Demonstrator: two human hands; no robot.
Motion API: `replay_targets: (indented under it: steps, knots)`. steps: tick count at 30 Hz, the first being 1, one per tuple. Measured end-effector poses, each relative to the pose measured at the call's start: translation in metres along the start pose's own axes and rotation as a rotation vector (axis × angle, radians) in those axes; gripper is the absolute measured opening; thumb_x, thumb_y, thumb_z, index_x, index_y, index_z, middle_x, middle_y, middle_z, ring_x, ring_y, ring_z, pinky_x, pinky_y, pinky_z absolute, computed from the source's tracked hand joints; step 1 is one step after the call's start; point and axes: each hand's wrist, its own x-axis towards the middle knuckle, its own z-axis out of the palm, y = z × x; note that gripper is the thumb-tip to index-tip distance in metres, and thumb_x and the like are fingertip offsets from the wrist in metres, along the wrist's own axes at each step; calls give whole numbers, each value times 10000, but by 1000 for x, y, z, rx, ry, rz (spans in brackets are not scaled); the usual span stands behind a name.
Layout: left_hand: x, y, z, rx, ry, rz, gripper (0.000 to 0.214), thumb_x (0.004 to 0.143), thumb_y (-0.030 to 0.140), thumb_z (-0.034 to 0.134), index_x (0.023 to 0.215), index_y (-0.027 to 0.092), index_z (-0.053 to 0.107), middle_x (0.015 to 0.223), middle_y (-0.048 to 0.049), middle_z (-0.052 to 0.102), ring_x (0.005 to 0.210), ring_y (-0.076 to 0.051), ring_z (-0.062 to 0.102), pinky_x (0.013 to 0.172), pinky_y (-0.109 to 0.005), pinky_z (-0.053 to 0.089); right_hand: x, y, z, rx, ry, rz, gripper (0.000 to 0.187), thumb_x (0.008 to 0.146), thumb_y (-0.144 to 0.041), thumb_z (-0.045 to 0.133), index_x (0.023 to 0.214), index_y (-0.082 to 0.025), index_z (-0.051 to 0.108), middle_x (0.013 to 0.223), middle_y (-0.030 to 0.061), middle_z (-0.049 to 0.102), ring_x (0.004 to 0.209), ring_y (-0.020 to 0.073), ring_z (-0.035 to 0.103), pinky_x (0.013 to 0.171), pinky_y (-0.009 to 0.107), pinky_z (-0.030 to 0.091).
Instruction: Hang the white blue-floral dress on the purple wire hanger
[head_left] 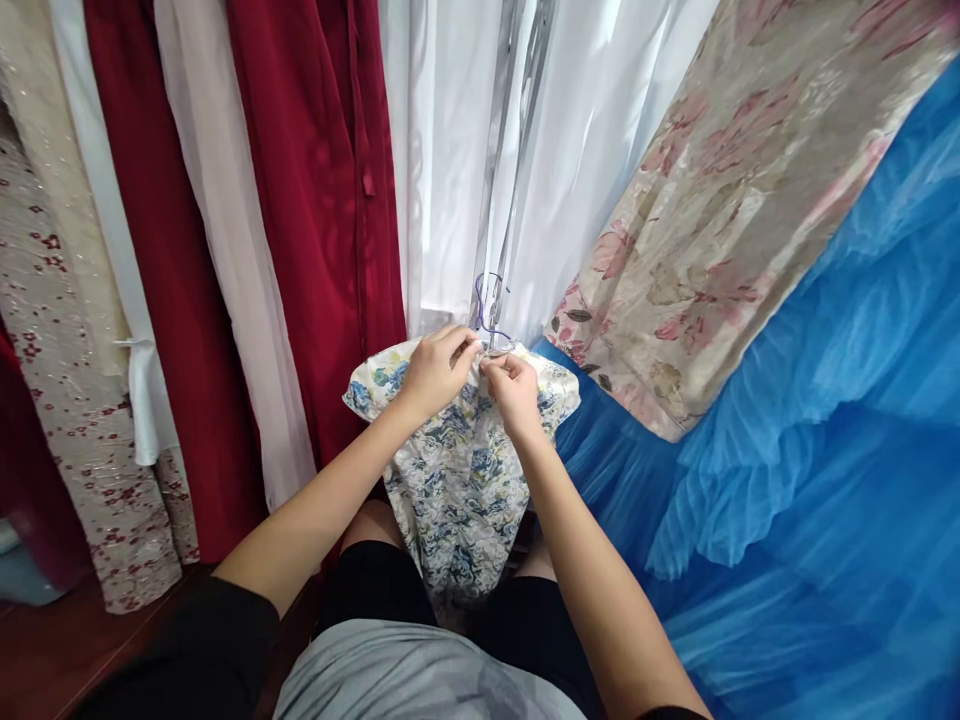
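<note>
A white dress with a blue and green flower print (pixel 457 470) hangs down in front of my knees on a thin purple wire hanger (pixel 487 305). My left hand (pixel 435 370) pinches the cloth at the dress collar, just below the hanger hook. My right hand (pixel 514 385) is closed on the collar right beside it, fingertips nearly touching the left hand's. Both hands sit at the neck of the dress, and the hanger's shoulders are hidden inside the cloth.
Hanging garments surround me: dark red dresses (pixel 315 200), pale pink and cream ones (pixel 225 220), a beige sequinned one with red flowers (pixel 67 380), sheer white fabric (pixel 600 150), a beige floral brocade (pixel 735 200) and a big blue tulle skirt (pixel 825 450). Dark wooden floor (pixel 45 650) lies lower left.
</note>
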Motion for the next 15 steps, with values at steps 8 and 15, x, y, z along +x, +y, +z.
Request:
replay_targets:
  steps: [8, 15]
  knots:
    - [-1, -84, -44, -462, 703, -543, 95, 900, 158, 633, 812, 163, 668, 801, 5, 645, 786, -128, 596, 765, -210, 456, -35, 38, -8, -12, -74, 117, 249, 678, -301, 664, 523, -214, 490, 440, -81, 398, 434, 79, 287, 457, 239, 190]
    - [-89, -105, -27, -1109, 868, -1186, 156, 853, 99, 612, 735, 173, 540, 625, 9, 536, 599, -137, 571, 641, -252, 515, -65, 49, 12, 120, -39, 199, 275, 697, -351, 688, 554, -215, 496, 423, -85, 392, 402, 77, 297, 439, 233, 208]
